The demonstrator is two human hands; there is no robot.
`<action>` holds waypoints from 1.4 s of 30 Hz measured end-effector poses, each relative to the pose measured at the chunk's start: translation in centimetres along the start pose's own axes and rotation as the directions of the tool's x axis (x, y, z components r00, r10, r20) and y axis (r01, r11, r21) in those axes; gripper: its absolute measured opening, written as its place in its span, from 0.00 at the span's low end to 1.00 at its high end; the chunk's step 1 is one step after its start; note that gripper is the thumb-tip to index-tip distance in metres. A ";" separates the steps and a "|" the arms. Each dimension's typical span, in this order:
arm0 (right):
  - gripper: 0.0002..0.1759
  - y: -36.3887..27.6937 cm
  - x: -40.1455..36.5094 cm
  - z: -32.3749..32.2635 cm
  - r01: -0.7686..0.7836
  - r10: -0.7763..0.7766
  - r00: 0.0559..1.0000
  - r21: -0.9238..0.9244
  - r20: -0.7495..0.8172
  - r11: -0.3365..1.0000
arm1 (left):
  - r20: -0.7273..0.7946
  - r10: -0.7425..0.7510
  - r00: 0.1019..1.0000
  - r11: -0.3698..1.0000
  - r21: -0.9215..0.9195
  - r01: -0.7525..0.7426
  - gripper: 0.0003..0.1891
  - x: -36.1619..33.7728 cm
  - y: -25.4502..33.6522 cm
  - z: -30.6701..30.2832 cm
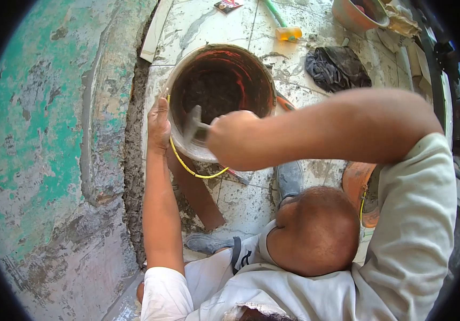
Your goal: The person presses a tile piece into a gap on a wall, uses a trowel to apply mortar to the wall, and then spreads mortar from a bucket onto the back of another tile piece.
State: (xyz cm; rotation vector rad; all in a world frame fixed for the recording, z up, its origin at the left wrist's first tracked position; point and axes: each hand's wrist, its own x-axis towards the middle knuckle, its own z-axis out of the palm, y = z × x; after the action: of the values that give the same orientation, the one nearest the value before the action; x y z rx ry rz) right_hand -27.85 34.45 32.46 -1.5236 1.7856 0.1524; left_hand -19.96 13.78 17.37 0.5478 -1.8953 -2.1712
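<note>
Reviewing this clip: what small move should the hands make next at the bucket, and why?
Probably dip the hand tool further in, toward the dark contents of the bucket. The right hand grips it at the near side of the rim, its blade angled inward, while the left hand rests against the bucket's side and could steady it.

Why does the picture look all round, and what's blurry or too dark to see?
Head view: black corners and curved edges, like a fisheye lens makes; the right hand and metal tool look smeared, probably from moving; deep shadow inside the bucket hides detail at its bottom; the pale floor tiles look much brighter.
</note>
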 end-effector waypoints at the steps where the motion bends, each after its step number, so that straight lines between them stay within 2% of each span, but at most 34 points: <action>1: 0.13 1.2 -0.1 0.9 -0.012 0.012 1.000 0.051 0.008 0.999 | 0.004 0.012 1.000 1.000 -0.021 -0.011 0.31 -0.3 -0.1 0.0; 2: 0.15 2.9 -0.1 1.6 -0.024 0.023 1.000 0.100 0.017 0.995 | 0.006 0.024 1.000 0.999 -0.042 -0.023 0.32 -0.5 -0.2 -0.1; 4: 0.13 5.1 -0.6 0.9 -0.241 0.224 0.970 0.252 0.095 0.937 | 0.005 0.047 0.999 0.998 -0.043 -0.047 0.32 -0.5 -0.6 -0.2; 6: 0.12 8.2 0.4 1.7 -0.285 0.321 0.941 0.260 -0.105 0.922 | 0.017 0.062 0.998 0.997 -0.038 -0.061 0.32 -0.4 -0.6 0.0; 7: 0.13 8.9 1.2 0.9 -0.360 0.392 0.918 0.291 -0.058 0.886 | 0.023 0.069 0.997 0.998 -0.005 -0.068 0.31 -0.5 -0.4 0.2; 10: 0.12 7.9 4.0 0.8 -0.395 0.425 0.903 0.259 -0.067 0.881 | 0.042 0.114 0.993 0.990 0.078 -0.117 0.30 0.0 -0.1 0.7; 12: 0.11 5.2 7.0 4.6 -0.247 0.257 0.911 0.073 -0.323 0.966 | 0.045 0.135 0.990 0.981 0.133 -0.140 0.28 -0.1 -0.1 0.5; 14: 0.12 3.2 7.6 8.7 -0.202 0.131 0.896 -0.127 -0.424 0.971 | 0.023 0.096 0.995 0.991 0.091 -0.098 0.26 -0.3 0.3 0.3; 16: 0.14 2.8 7.0 9.7 -0.260 0.174 0.897 -0.168 -0.406 0.951 | 0.021 0.121 0.992 0.989 0.084 -0.123 0.25 -0.4 0.5 0.7; 18: 0.16 3.3 5.7 9.7 -0.188 0.136 0.981 -0.540 -0.136 0.820 | 0.009 0.144 0.990 0.986 0.081 -0.144 0.25 -1.0 0.6 1.2; 19: 0.12 3.7 5.6 8.1 -0.150 0.142 0.989 -0.391 -0.050 0.908 | 0.008 0.146 0.989 0.977 0.154 -0.145 0.24 -1.1 0.7 1.5; 20: 0.11 4.0 4.8 6.7 -0.174 0.179 0.984 -0.286 -0.007 0.942 | 0.008 0.147 0.989 0.963 0.227 -0.145 0.24 -1.1 0.9 1.8; 22: 0.11 4.8 3.8 3.8 -0.231 0.223 0.973 -0.167 -0.067 0.958 | 0.007 0.132 0.991 0.973 0.189 -0.131 0.24 -0.9 1.1 2.1; 23: 0.11 5.0 3.4 3.3 -0.256 0.226 0.955 -0.148 -0.191 0.955 | 0.020 0.151 0.988 0.969 0.193 -0.152 0.24 -0.8 1.2 2.2; 24: 0.11 5.1 3.9 3.3 -0.252 0.223 0.957 -0.153 -0.185 0.955 | 0.030 0.164 0.986 0.966 0.197 -0.167 0.24 -1.0 1.2 2.3; 26: 0.13 5.4 5.1 4.1 -0.304 0.204 0.910 -0.247 -0.361 0.920 | 0.050 0.157 0.986 0.952 0.258 -0.165 0.23 -1.0 1.5 2.3; 27: 0.13 5.2 5.4 5.5 -0.270 0.110 0.913 -0.379 -0.393 0.885 | 0.072 0.156 0.985 0.932 0.320 -0.171 0.22 -1.0 1.7 2.4; 28: 0.13 5.2 6.1 7.7 -0.293 0.112 0.896 -0.385 -0.429 0.875 | 0.077 0.153 0.985 0.933 0.318 -0.169 0.22 -1.0 1.7 2.3; 30: 0.15 4.9 6.5 10.3 -0.247 0.224 0.969 -0.454 -0.105 0.856 | 0.085 0.161 0.983 0.928 0.326 -0.180 0.21 -1.0 1.9 2.2; 31: 0.16 4.5 5.0 11.5 -0.327 0.182 0.938 -0.579 -0.294 0.747 | 0.091 0.154 0.984 0.929 0.324 -0.176 0.21 -1.4 2.0 2.4; 32: 0.16 5.0 4.9 11.4 -0.330 0.185 0.937 -0.580 -0.296 0.744 | 0.111 0.146 0.983 0.911 0.372 -0.177 0.21 -1.6 2.0 2.8; 34: 0.16 5.3 3.8 8.2 -0.199 0.221 0.975 -0.413 0.006 0.889 | 0.127 0.151 0.980 0.887 0.420 -0.190 0.21 -1.7 2.3 3.0; 35: 0.16 6.3 4.1 7.9 -0.248 0.236 0.968 -0.221 -0.079 0.943 | 0.122 0.155 0.980 0.893 0.408 -0.192 0.21 -1.7 2.1 2.9; 36: 0.16 6.5 3.2 7.0 -0.260 0.247 0.965 -0.221 -0.085 0.940 | 0.117 0.161 0.980 0.899 0.392 -0.194 0.21 -1.5 2.0 3.0; 38: 0.17 6.4 0.6 4.5 -0.291 0.293 0.947 0.035 -0.130 0.956 | 0.121 0.150 0.981 0.911 0.367 -0.185 0.22 -1.4 1.9 2.9; 40: 0.15 7.0 -0.4 3.6 -0.367 0.405 0.894 0.207 -0.189 0.907 | 0.117 0.132 0.984 0.923 0.347 -0.165 0.23 -1.8 1.9 3.0; 42: 0.16 9.3 1.3 6.2 -0.384 0.460 0.839 0.282 -0.291 0.879 | 0.123 0.148 0.981 0.929 0.322 -0.180 0.23 -1.7 2.1 3.6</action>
State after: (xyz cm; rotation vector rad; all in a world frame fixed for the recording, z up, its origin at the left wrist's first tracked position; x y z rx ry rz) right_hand -33.16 39.43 23.85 -1.0237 2.3299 -0.1036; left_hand -20.07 17.40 20.05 0.3265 -2.2889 -1.8144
